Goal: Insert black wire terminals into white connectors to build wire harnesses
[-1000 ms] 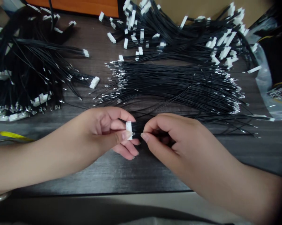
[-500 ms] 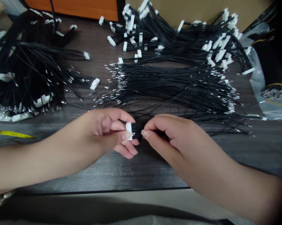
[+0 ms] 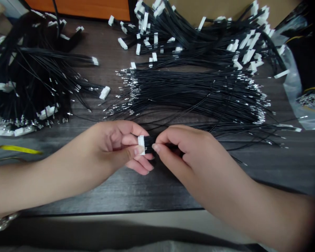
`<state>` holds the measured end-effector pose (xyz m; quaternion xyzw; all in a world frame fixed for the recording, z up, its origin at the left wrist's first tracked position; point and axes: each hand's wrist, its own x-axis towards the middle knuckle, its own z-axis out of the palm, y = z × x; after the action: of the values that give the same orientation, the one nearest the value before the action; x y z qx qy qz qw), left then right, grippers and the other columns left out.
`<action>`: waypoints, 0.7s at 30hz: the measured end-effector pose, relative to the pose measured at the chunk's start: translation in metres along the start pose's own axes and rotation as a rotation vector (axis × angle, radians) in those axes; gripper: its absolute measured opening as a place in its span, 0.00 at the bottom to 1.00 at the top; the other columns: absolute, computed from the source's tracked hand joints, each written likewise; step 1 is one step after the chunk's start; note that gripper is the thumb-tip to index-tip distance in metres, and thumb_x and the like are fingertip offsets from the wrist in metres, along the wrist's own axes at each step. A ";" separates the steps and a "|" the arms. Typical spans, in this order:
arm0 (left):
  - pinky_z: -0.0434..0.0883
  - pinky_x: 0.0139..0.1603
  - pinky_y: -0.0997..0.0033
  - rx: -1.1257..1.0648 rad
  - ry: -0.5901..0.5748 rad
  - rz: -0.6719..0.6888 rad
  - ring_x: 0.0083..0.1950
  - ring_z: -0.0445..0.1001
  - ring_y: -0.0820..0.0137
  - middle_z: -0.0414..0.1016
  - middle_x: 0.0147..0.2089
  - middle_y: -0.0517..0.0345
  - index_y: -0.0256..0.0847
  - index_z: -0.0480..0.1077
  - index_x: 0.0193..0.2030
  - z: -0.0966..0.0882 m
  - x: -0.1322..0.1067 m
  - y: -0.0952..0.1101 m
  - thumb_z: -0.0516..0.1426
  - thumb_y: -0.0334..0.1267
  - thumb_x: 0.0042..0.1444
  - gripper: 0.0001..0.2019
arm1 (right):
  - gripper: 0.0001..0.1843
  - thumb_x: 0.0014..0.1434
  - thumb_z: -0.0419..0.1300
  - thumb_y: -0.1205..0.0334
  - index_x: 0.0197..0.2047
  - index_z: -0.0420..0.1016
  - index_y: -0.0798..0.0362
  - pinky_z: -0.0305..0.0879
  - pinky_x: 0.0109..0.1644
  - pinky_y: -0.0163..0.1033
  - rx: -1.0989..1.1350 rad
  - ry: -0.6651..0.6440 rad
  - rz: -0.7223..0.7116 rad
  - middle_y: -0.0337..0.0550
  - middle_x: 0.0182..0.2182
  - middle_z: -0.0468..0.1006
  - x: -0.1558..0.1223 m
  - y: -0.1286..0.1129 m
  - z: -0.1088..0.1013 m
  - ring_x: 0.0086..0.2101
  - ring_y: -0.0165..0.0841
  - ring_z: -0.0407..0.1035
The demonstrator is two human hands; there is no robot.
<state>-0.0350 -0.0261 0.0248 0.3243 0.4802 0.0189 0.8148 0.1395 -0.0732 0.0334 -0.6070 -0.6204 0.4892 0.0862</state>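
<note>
Between the thumb and fingers of my left hand (image 3: 120,147) is a small white connector housing (image 3: 141,144), with black wires (image 3: 149,142) running out of its right side. My right hand (image 3: 182,148) is closed in a pinch, thumb against forefinger, just right of the housing at those wires. The wire between its fingertips is mostly hidden. Beyond both hands lies a wide bundle of loose black wires (image 3: 178,91) with bare metal terminals at both ends.
Behind the loose wires is a heap of black cables with white connectors (image 3: 194,38). Another cable pile (image 3: 42,77) lies at the left, above a yellow strip (image 3: 18,150). A clear plastic bag (image 3: 293,80) sits at the right. The table's front edge (image 3: 115,212) runs below my hands.
My right hand has moved slightly left, closer to the white connector housing. My left hand still grips the housing, which sits a little further left in view.
</note>
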 end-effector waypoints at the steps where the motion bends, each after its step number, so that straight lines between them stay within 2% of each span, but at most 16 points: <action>1: 0.79 0.33 0.77 0.003 -0.004 0.000 0.31 0.82 0.68 0.81 0.27 0.59 0.35 0.69 0.34 0.000 0.000 0.000 0.53 0.24 0.57 0.06 | 0.12 0.61 0.56 0.69 0.25 0.71 0.55 0.57 0.30 0.35 -0.004 0.002 0.001 0.35 0.24 0.69 0.001 0.000 0.000 0.26 0.25 0.62; 5: 0.80 0.34 0.76 -0.017 -0.028 -0.012 0.32 0.82 0.67 0.81 0.28 0.59 0.35 0.69 0.35 -0.002 0.001 0.001 0.53 0.24 0.57 0.06 | 0.12 0.61 0.56 0.68 0.26 0.71 0.54 0.57 0.31 0.34 0.018 -0.017 -0.028 0.33 0.24 0.71 0.003 0.002 -0.005 0.27 0.24 0.63; 11: 0.80 0.33 0.74 -0.074 -0.053 -0.061 0.31 0.82 0.68 0.81 0.27 0.60 0.36 0.68 0.36 -0.005 0.005 0.004 0.56 0.26 0.56 0.03 | 0.05 0.59 0.59 0.67 0.31 0.73 0.54 0.56 0.30 0.33 -0.056 0.020 -0.100 0.34 0.27 0.72 -0.001 0.008 -0.012 0.29 0.24 0.63; 17: 0.80 0.34 0.75 -0.012 -0.053 -0.020 0.32 0.82 0.67 0.81 0.28 0.61 0.36 0.69 0.36 -0.005 0.002 0.000 0.56 0.28 0.57 0.02 | 0.10 0.60 0.57 0.72 0.28 0.72 0.55 0.58 0.33 0.31 0.010 0.021 -0.144 0.35 0.27 0.68 0.001 0.007 -0.011 0.30 0.23 0.62; 21: 0.80 0.35 0.74 -0.003 -0.067 0.007 0.33 0.82 0.67 0.81 0.30 0.62 0.37 0.68 0.38 -0.005 0.001 -0.002 0.55 0.27 0.57 0.04 | 0.11 0.59 0.57 0.73 0.27 0.73 0.54 0.59 0.35 0.26 0.105 0.002 -0.086 0.33 0.29 0.70 0.002 0.004 -0.016 0.32 0.20 0.64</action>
<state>-0.0387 -0.0243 0.0212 0.3250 0.4515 0.0116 0.8309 0.1532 -0.0646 0.0378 -0.5748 -0.6194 0.5163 0.1394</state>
